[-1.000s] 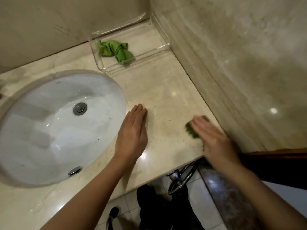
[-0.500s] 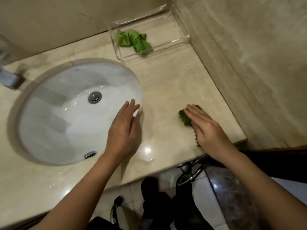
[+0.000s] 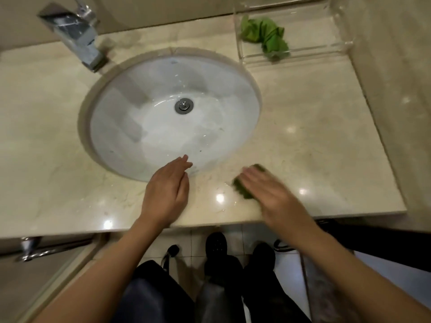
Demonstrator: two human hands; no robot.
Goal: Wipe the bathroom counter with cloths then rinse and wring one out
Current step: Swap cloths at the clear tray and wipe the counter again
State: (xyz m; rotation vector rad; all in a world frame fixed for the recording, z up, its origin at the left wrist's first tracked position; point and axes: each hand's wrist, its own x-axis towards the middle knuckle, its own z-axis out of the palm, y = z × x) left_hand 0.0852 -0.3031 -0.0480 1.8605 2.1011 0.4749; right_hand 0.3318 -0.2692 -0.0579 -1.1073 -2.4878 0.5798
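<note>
My right hand (image 3: 270, 194) lies flat with straight fingers on a dark green cloth (image 3: 242, 186), pressing it onto the beige marble counter (image 3: 314, 141) near the front edge, right of the basin. Most of that cloth is hidden under the palm. My left hand (image 3: 166, 194) rests flat on the counter at the front rim of the white sink (image 3: 130, 127), fingertips reaching over the rim. A second, brighter green cloth (image 3: 265, 37) lies crumpled in a clear acrylic tray (image 3: 326, 48) at the back right corner.
A chrome faucet (image 3: 74, 36) stands behind the sink at the back left, and the drain (image 3: 183, 105) sits mid-basin. A wall (image 3: 401, 78) bounds the counter on the right. Below the counter's front edge are tiled floor, my dark shoes (image 3: 217, 248) and a cabinet handle (image 3: 29, 250).
My right hand has slid the dark green cloth leftward along the front of the counter toward the sink. The view has shifted left, bringing the faucet into sight. My left hand stays flat by the rim.
</note>
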